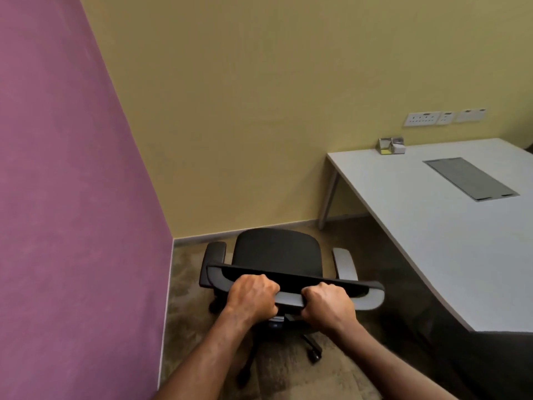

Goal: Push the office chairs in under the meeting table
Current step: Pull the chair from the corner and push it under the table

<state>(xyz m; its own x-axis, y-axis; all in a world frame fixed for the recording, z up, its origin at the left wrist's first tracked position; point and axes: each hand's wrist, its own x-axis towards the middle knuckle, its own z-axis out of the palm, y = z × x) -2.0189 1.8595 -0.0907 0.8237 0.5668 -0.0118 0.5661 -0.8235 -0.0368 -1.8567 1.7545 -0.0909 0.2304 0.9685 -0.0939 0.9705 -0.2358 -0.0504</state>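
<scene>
A black office chair (275, 251) with grey armrests stands on the carpet in the room's corner, its seat facing the yellow wall. Both hands grip the top edge of its backrest: my left hand (252, 298) toward the left of the rim, my right hand (328, 308) toward the right. The white meeting table (427, 226) lies to the right of the chair, its near-left corner leg by the wall. The chair stands apart from the table, wholly outside its edge. Castors and base show below my forearms.
A purple wall (72, 197) runs close along the left, meeting the yellow wall (259, 111) behind the chair. On the table sit a small metal holder (392, 145) and a grey cable hatch (470, 179). Wall sockets (424, 119) hang above. Brown carpet (190, 284) covers the floor.
</scene>
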